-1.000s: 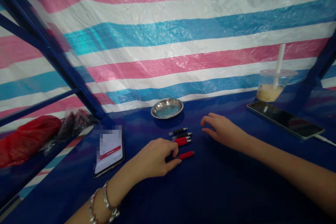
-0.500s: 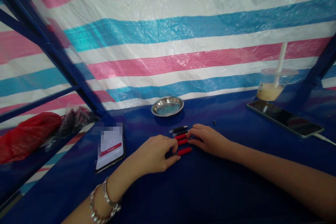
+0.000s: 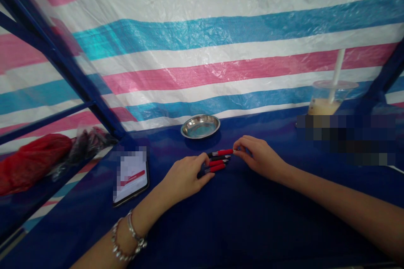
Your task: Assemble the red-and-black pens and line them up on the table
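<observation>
Several red and black pens lie side by side on the blue table (image 3: 252,227). My left hand (image 3: 184,176) is curled round their left ends, with the index finger on the far side and the thumb by the nearest red pen (image 3: 217,168). A black pen (image 3: 222,158) lies among them. My right hand (image 3: 257,155) pinches the right end of the farthest red pen (image 3: 224,151), which lies crosswise above the others. My left fingers hide the left ends of the pens.
Behind the pens stands a shallow metal dish (image 3: 200,127). A phone (image 3: 132,176) lies on the left. A drink cup with a straw (image 3: 325,105) stands at the back right, near a blurred-out patch. Striped plastic sheeting (image 3: 221,63) hangs behind the table; a red bag (image 3: 38,159) lies beyond the left frame.
My right hand has moved slightly away, with a red pen now at the far side of the row. The left hand has shifted up a little, and the pens lie closer together.
</observation>
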Available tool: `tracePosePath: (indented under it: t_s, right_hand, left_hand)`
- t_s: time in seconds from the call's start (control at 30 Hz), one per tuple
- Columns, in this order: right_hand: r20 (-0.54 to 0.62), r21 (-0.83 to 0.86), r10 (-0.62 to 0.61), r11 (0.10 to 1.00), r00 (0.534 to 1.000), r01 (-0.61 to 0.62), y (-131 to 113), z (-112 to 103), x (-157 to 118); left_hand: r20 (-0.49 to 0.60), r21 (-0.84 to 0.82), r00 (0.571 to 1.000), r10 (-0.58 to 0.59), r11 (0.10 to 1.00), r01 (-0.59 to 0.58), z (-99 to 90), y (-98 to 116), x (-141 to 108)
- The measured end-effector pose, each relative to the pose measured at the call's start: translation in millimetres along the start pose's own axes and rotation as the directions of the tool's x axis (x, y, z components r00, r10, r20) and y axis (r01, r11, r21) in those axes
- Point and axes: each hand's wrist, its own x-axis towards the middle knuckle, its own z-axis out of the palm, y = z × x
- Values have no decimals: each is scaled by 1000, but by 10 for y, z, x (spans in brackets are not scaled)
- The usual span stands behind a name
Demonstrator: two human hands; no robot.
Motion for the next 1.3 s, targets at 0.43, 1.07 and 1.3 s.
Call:
tracePosePath:
  t_s: [0.43, 1.07, 1.3]
  right_hand:
    - [-23, 230, -4, 973, 1000, 9, -165, -30, -40]
    - [-141, 43, -260, 962, 955, 268, -213, -107, -95]
    - [-215, -106, -369, 929, 904, 354, -207, -85, -120]
  left_hand:
    - [-179, -115, 979, 102, 986, -124, -2, -3, -24]
    - [-168, -370, 980, 108, 915, -164, -86, 68, -60]
    - [42, -701, 995, 87, 713, -33, -47, 38, -48]
